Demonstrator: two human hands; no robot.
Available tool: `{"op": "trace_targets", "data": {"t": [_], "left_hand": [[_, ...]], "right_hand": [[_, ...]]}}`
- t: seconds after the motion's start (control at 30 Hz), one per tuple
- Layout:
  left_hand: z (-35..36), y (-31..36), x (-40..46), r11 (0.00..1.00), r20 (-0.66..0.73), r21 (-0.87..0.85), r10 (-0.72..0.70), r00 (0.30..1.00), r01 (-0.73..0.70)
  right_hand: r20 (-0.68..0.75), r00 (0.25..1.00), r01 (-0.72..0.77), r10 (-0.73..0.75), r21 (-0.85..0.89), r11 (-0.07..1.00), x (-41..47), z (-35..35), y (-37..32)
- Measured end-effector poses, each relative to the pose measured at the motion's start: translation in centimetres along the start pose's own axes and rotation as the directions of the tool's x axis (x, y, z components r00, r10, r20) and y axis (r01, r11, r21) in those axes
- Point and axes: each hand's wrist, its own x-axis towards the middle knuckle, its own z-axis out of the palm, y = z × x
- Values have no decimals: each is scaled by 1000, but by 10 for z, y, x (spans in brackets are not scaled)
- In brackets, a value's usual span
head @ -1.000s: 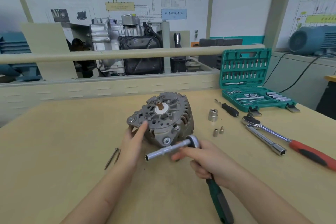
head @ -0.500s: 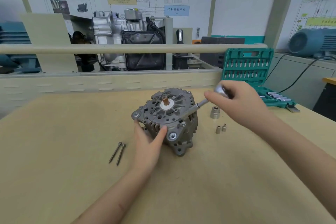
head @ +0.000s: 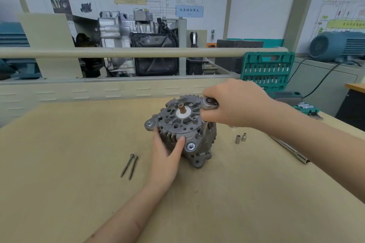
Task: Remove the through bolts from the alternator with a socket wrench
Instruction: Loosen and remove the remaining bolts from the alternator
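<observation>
Grey cast-metal alternator (head: 183,130) sits on the tan wooden worktop (head: 59,183), near centre, shaft end tilted up and toward the camera; brown shaft stub protrudes from a white centre ring.

Left hand (head: 166,156): palm against the near-left side of the housing, fingers (head: 180,143) straight and relaxed, one fingertip resting on the front rim just beside a bright mounting bush. It presses on the housing; nothing is clasped.

Right hand (head: 235,104): above the alternator's right edge, fingers curled round the chrome ratchet head of the socket wrench (head: 210,103). A chrome extension bar runs down from under the hand along the right side of the housing. Its lower end is hidden among the fins, so contact with a bolt cannot be confirmed. Wrench handle hidden by the hand and forearm.

Two long thin steel through bolts (head: 129,166) lie side by side on the worktop, left of the alternator, apart from it.

Two small silver sockets (head: 241,137) stand upright right of the alternator. A long chrome bar tool (head: 290,151) lies further right, partly under the right forearm. Open green plastic socket-set case (head: 267,71) at the far right of the worktop, lid raised, rows of bits visible.
</observation>
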Motion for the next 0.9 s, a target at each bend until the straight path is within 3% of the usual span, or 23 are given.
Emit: {"op": "trace_targets", "data": {"t": [0.1,0.17,0.23,0.37,0.47,0.6,0.9], "left_hand": [[0,5,-4,980,-54,195,60,997,-49],[-4,11,-3,874,-30,413,296,955,-258],[-6,20,2,754,66,494,464,883,-433],[-7,36,18,784,229,414,402,886,-463],[5,36,25,758,317,476,324,891,-445],[20,26,27,682,304,575,335,892,-452],[30,34,24,766,306,516,254,918,-384]], "right_hand": [[30,993,114,-112,-66,991,10,-3,-3],[23,981,195,-193,-121,973,17,-3,-3],[2,966,255,-258,-170,952,22,-1,-1],[-28,943,322,-333,-195,927,29,1,3],[-34,934,343,-357,-207,916,32,3,4],[-59,923,357,-379,-229,905,34,5,9],[-93,864,477,-495,-166,863,31,6,28]]}}
